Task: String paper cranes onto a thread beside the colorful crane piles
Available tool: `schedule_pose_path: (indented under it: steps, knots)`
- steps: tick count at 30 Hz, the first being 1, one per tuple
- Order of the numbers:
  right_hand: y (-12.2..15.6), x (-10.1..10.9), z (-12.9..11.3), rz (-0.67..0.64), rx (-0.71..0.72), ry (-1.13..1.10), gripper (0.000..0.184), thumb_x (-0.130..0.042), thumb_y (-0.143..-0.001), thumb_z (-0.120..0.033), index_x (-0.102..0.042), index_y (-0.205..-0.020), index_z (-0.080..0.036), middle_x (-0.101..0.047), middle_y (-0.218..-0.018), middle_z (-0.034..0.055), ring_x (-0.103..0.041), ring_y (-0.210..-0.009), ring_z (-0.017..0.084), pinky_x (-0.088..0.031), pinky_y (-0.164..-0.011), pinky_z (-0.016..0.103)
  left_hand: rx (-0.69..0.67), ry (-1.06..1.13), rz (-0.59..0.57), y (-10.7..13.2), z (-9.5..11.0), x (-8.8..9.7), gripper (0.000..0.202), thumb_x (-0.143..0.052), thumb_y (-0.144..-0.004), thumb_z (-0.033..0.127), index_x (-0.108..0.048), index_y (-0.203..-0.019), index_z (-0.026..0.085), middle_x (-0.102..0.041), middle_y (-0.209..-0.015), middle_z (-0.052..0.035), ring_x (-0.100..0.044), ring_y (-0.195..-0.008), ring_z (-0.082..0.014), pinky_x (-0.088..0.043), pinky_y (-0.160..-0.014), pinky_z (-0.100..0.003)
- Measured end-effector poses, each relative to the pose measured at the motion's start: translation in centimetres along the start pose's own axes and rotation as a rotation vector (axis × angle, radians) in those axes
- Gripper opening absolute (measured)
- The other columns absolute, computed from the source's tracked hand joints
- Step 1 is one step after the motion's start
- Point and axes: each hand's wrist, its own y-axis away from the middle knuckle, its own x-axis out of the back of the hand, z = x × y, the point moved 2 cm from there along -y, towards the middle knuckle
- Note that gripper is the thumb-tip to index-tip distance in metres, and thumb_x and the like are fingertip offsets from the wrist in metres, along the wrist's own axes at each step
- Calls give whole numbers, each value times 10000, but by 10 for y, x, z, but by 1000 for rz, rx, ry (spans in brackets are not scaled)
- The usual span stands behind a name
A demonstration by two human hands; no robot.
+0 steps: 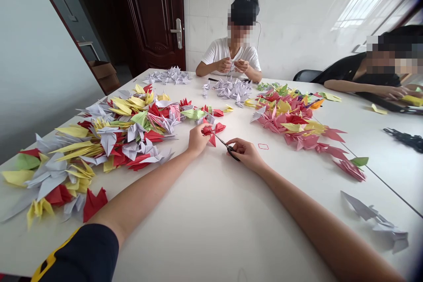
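Paper cranes (pixel 108 143) on table (pixel 211 233), left, right

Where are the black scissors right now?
In the head view, the scissors sit in the right hand, blades reaching the red origami crane held by the left hand.

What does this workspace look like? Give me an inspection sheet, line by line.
Surface: white table, paper spread over much of it.
Job's things: red paper crane; black-handled scissors.
Grips: left hand pinches the crane; right hand holds the scissors.
Clutter: heaped coloured origami cranes.
Cables: thin white wire beside the person in a white T-shirt.
Surroundings: person in a black top; dark wooden door; white tiled wall.
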Motion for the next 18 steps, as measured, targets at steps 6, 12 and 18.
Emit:
schedule_pose_path:
  steps: [6,12,18]
  knots:
    - [2,1,-2,-44,-12,-84,506,-748,-775,-475,-688,-1162,-155,-633,-750,4,-495,-545,75,-363,-522,214,5,37,17,-1,-1,0,425,-687,-760,-122,-760,-1065,165,-757,-1007,-36,-713,-888,-203,-574,-855,-292]
    - [1,3,-4,-133,-65,-270,468,-775,-716,-443,-658,-1064,-153,-647,-700,2,-522,-507,92,-423,-480,226,-40,81,115,-3,-6,3,525,-546,-743,-175,-704,-1099,177,-736,-1085,-38,-711,-1014,-199,-582,-954,-299]
    - [2,4,-3,-183,-60,-285,510,-799,-728,-519,-651,-1047,-150,-633,-653,2,-535,-478,101,-436,-468,229,-126,35,239,-1,1,8,466,-543,-755,-153,-644,-1056,188,-697,-1151,-56,-678,-1107,-209,-585,-951,-284]
